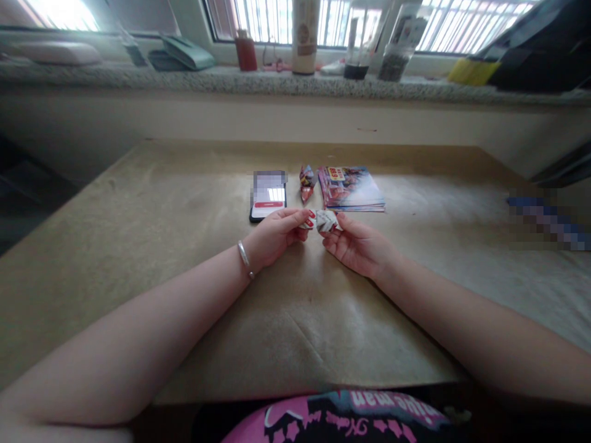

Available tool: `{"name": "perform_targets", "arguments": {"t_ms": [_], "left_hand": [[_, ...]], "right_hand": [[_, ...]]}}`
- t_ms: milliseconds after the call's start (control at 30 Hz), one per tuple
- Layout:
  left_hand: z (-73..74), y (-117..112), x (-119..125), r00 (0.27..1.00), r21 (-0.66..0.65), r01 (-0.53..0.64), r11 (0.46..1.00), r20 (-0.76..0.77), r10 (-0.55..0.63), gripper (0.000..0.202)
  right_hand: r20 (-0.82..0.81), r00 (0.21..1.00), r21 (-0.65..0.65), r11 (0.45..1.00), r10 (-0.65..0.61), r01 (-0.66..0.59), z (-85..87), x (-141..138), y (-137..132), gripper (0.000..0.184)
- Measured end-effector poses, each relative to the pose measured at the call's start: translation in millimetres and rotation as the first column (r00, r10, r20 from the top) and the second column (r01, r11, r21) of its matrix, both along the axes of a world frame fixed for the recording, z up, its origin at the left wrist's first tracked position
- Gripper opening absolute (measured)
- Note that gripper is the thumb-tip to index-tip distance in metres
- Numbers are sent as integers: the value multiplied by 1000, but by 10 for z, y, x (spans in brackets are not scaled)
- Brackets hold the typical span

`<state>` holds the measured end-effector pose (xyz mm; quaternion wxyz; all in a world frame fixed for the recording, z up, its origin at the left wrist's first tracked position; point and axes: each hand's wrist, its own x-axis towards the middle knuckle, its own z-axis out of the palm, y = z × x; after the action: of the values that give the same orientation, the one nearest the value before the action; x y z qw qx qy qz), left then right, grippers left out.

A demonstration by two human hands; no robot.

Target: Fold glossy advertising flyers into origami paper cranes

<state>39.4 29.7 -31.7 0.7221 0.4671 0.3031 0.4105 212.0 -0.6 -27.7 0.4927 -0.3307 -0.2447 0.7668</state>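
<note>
My left hand (281, 231), a silver bangle on its wrist, is closed in a pinch on a small red-and-white folded paper piece (308, 219). Between the thumb and fingers of my right hand (357, 243) is a white folded paper piece (327, 220) with printed marks. The two pieces meet or nearly touch; whether they are joined I cannot tell. Just beyond my hands lies a colourful folded paper shape (306, 183). To its right is a stack of printed leaflets (351, 187). A phone (268, 195) with its screen lit lies beyond my left hand.
The brown tabletop (221, 344) reaches back to the wall. Above it, the stone windowsill (268, 83) carries a red bottle (245, 50), a tall cylinder (305, 37), clear containers (399, 43) and a green pouch (187, 52). A blurred bluish object (549, 224) lies at the right.
</note>
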Motion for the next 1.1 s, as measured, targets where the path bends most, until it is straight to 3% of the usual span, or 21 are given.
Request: {"name": "perform_targets", "arguments": {"t_ms": [367,600,867,1100], "left_hand": [[4,7,7,999,-3,-3,1000,-41,3,32],[13,11,21,999,5,-14,1000,-46,14,35],[12,-1,-2,1000,-1,-15,1000,-6,15,37],[-9,26,-10,1000,-36,-11,999,17,12,35]], "right_hand": [[-23,999,-34,999,-22,21,30,-11,0,16],[15,1000,-1,1000,-4,4,-38,22,37,10],[46,998,-45,998,-37,39,-5,5,26,8],[29,997,-73,995,-67,69,4,20,55,22]]}}
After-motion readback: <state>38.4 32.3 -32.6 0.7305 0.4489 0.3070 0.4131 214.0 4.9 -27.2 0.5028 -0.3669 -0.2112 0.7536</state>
